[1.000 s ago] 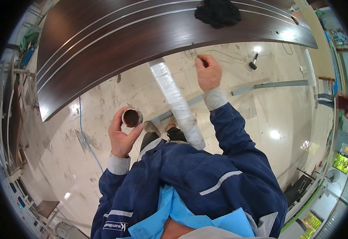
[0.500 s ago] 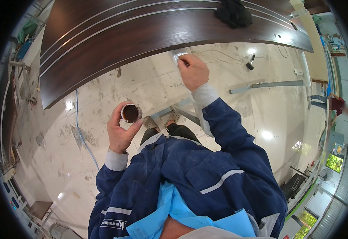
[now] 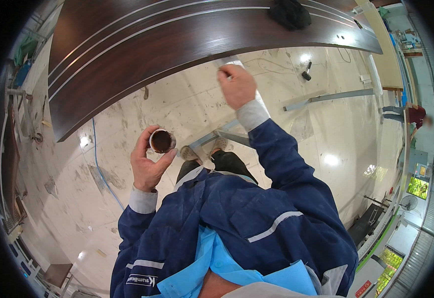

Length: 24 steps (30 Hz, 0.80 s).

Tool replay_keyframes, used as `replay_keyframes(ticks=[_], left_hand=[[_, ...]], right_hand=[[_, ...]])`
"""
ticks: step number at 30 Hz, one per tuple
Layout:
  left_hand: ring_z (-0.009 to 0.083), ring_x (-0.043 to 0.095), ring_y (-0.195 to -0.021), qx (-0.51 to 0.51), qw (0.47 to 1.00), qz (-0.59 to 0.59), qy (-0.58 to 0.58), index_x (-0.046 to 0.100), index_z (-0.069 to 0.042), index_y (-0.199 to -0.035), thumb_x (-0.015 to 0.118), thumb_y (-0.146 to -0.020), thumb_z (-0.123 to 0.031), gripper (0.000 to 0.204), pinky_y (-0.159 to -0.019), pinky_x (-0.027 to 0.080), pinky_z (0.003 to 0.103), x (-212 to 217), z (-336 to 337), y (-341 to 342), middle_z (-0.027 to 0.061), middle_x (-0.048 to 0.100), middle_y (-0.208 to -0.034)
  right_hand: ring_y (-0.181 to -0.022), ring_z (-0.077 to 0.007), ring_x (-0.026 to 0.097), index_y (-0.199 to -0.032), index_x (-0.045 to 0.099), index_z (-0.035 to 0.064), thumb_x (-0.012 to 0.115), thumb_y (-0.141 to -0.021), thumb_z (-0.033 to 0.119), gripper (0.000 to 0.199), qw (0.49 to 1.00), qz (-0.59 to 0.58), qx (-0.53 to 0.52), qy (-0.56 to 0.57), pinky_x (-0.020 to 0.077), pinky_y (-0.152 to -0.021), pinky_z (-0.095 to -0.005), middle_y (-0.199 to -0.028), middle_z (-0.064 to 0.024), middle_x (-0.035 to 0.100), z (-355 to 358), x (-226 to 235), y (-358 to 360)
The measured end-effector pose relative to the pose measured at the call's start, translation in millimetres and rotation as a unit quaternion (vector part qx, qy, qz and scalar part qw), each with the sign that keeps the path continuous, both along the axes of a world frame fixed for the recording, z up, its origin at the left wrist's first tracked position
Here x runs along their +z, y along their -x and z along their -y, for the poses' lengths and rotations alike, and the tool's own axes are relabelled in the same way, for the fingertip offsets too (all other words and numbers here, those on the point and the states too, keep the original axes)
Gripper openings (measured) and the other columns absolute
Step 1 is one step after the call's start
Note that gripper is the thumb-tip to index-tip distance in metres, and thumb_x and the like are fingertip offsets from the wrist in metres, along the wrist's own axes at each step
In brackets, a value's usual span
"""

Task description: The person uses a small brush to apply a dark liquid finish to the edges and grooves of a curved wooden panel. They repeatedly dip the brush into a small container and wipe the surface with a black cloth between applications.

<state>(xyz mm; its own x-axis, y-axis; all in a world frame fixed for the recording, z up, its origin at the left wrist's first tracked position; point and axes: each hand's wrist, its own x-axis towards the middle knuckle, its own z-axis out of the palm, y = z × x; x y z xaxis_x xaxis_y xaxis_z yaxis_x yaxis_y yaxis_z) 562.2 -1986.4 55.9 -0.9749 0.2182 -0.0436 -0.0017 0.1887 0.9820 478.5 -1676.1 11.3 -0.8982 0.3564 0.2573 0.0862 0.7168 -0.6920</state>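
Observation:
My left hand (image 3: 146,166) is wrapped round a small white cup (image 3: 162,141) with dark brown liquid in it, held low in front of me. Its thumb and fingers press on opposite sides of the cup. My right hand (image 3: 238,85) is closed in a pinch just below the near edge of a long dark brown panel (image 3: 177,42) with thin silver strips. Motion smears its fingertips, so anything small between them cannot be made out. A bunched black cloth (image 3: 289,15) lies on top of the panel.
Under the panel are grey metal support bars (image 3: 326,97) and a black-headed mallet (image 3: 306,74) on the tiled floor (image 3: 127,114). A blue hose (image 3: 97,154) runs along the floor at the left. Another person (image 3: 415,115) stands far off to the right, beyond a pale board (image 3: 388,54).
My right hand has shifted slightly up and left, and is more blurred. The whole view has turned a little. My left hand keeps the cup in nearly the same place.

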Motion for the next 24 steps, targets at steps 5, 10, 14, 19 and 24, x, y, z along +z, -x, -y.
replay_keyframes(ticks=[5, 10, 14, 19, 24], left_hand=[[0.0160, 0.067, -0.109, -0.007, 1.000, -0.012, 0.011, 0.063, -0.004, -0.134, 0.090, -0.076, -0.012, 0.065, -0.099, 0.052, 0.032, 7.4, -7.6, 3.3, 0.0050, 0.072, -0.118], [0.0162, 0.066, -0.112, 0.011, 1.000, -0.010, 0.022, 0.065, -0.004, -0.131, 0.090, -0.075, -0.011, 0.062, -0.102, 0.051, 0.033, 15.7, -37.1, 0.2, 0.0046, 0.071, -0.119], [0.0223, 0.065, -0.122, -0.027, 0.999, 0.026, -0.034, 0.067, -0.003, -0.129, 0.087, -0.074, -0.012, 0.059, -0.110, 0.048, 0.038, 27.6, -81.8, -0.2, 0.0100, 0.069, -0.131], [0.0316, 0.058, -0.136, -0.128, 0.991, -0.014, -0.046, 0.069, -0.003, -0.129, 0.089, -0.070, -0.020, 0.065, -0.117, 0.043, 0.043, 40.4, -150.9, 5.6, 0.0176, 0.056, -0.153], [0.0259, 0.060, -0.132, -0.111, 0.990, 0.023, -0.080, 0.068, -0.003, -0.132, 0.090, -0.071, -0.021, 0.067, -0.114, 0.045, 0.039, 49.5, -195.5, -0.5, 0.0146, 0.058, -0.148]], right_hand=[[-0.092, -0.0343, 0.072, -0.100, 0.078, 0.0114, 0.068, -0.092, 0.026, 0.019, 0.999, 0.000, 0.001, 0.037, 0.0568, -0.083, -0.0443, -0.098, -0.0127, 0.076, -6.3, -0.2, -0.2], [-0.091, -0.0277, 0.075, -0.104, 0.078, 0.0064, 0.073, -0.091, 0.024, 0.022, 0.979, 0.008, -0.147, 0.141, 0.0577, -0.083, -0.0384, -0.101, -0.0127, 0.079, -97.8, 9.5, 5.1], [-0.091, -0.0163, 0.072, -0.107, 0.077, -0.0005, 0.076, -0.093, 0.016, 0.021, 0.932, -0.010, -0.015, 0.362, 0.0569, -0.085, -0.0314, -0.098, -0.0081, 0.078, -119.3, 23.5, -3.4], [-0.114, -0.0155, 0.067, -0.115, 0.076, 0.0014, 0.078, -0.095, 0.013, 0.023, 0.769, 0.073, 0.319, 0.549, 0.0533, -0.100, -0.0321, -0.119, -0.0096, 0.075, -95.3, 40.1, -30.1], [-0.129, -0.0218, 0.061, -0.110, 0.078, 0.0029, 0.078, -0.095, 0.014, 0.019, 0.656, 0.157, 0.379, 0.634, 0.0492, -0.108, -0.0360, -0.135, -0.0143, 0.068, -107.0, 50.9, -40.1]])
